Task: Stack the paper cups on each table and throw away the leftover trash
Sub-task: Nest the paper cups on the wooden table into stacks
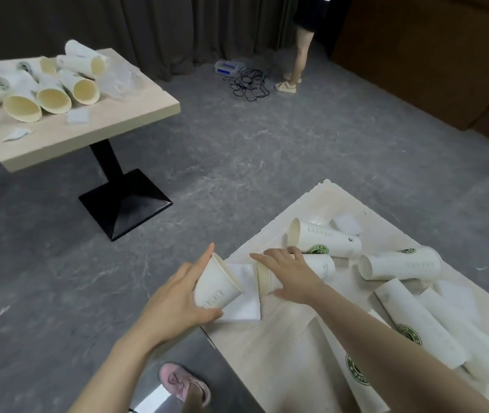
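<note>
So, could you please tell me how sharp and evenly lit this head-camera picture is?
Head view: wide-angle bending curves the near table edges; the far table looks soft and its cups slightly overexposed; corners darken; the left hand and right hand are fairly sharp.

left grip (pixel 177 296) around a paper cup (pixel 218 286), right grip (pixel 289 274) over another cup (pixel 311 271)

In the lower right of the frame you see a lying paper cup (pixel 356 369) with a round green logo, where only the letters "LIFE" can be read. The cup in your left hand (pixel 174 302) carries pale grey lettering, too faint to read. The logos on the other cups are blurred.
</note>
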